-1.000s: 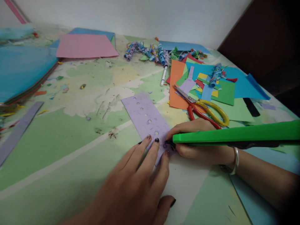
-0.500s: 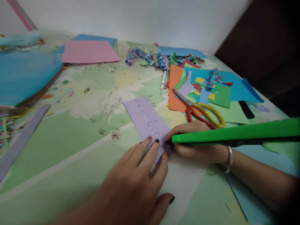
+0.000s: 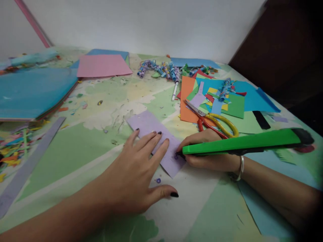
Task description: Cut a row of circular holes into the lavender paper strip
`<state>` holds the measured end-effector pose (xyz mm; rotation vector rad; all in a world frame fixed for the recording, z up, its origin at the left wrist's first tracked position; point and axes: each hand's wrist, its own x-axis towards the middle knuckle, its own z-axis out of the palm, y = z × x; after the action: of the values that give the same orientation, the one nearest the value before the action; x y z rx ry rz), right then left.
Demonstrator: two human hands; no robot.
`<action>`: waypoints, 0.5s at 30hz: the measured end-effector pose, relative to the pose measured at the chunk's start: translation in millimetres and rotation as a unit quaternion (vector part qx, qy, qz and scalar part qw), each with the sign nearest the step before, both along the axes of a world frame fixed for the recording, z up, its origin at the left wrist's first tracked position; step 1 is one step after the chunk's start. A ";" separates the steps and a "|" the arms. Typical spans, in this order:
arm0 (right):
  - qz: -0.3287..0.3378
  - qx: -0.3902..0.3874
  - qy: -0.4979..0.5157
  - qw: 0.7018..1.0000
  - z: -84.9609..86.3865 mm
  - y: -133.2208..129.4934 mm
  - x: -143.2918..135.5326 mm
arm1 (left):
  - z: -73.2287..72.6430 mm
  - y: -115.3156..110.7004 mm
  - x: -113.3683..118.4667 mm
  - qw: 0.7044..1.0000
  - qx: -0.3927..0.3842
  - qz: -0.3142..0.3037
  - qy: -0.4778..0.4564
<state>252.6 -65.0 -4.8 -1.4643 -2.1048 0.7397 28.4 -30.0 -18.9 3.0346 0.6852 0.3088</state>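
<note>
Hands first: left hand is spread out flat, palm down, fingers pressing on a lilac paper strip that lies on the surface, so it's open and not gripping anything. Right hand is curled tight around the front end of a long green punch tool, whose tip sits right at the strip's near right edge. A silver bangle is on that wrist. Just behind the right hand are scissors with red and yellow handles, lying on an orange sheet among loose coloured scraps. Further back there's a white marker, a heap of curled paper bits, a pink sheet, and on the far left a blue-topped paper stack.
</note>
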 end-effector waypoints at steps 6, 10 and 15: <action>0.068 -0.071 0.076 0.992 0.7 7.9 13.4 | 0.4 -13.3 0.3 0.996 0.075 0.016 -0.037; 0.088 -0.154 0.114 0.978 3.0 10.8 17.4 | -1.8 -13.0 2.5 0.995 0.062 -0.027 -0.071; 0.023 -0.104 0.016 0.994 6.8 8.8 8.6 | -5.4 -12.2 1.0 0.994 0.023 -0.056 -0.089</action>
<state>261.2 -56.3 2.1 -1.5017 -2.0963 1.0188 29.4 -42.3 -24.3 3.0226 0.5020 0.5917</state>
